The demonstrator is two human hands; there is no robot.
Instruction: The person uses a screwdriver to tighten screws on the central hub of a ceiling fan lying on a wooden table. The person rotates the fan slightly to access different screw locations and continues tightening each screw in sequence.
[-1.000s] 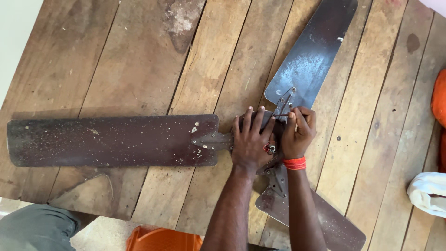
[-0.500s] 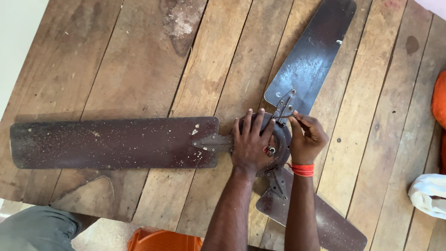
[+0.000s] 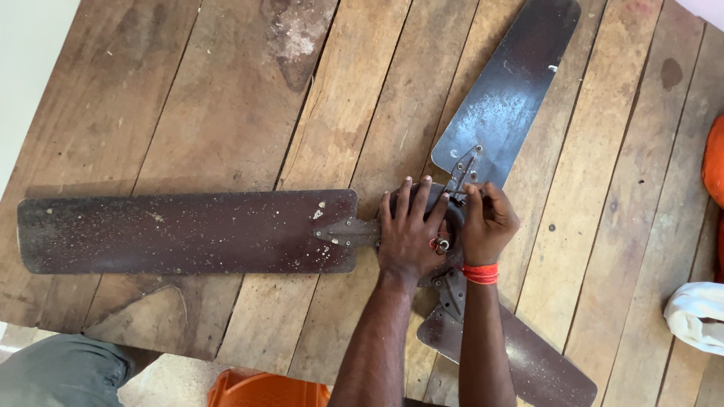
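A: Nearest the camera, what do you see?

B: An orange plastic rim at the bottom edge, below the fan hub, and grey fabric far to its lower left. Two bare forearms run up from there to the hub.

A: And the hands?

B: The left hand lies flat over the hub, fingers spread and pressing down, not curled round anything. The right hand is just beside it, fingers bent and pinched at the hub's upper right edge, by the metal bracket; I cannot tell what it grips. A red band circles that wrist.

A: Where does the fan sit?

B: The ceiling fan lies flat on a wooden plank table, worn, stained and scuffed. The hub is round, dark metal, mostly covered by the hands.

A: The blades?

B: Three, long and flat, brown and dusty. The lower blade runs down-right of the hub under the right forearm. The left blade stretches far left, speckled with pale flecks, joined by a grey metal arm. The upper blade angles up-right, with a scraped, shinier patch.

A: Anything farther out?

B: White cloth and something orange at the right edge, well apart from the hub.
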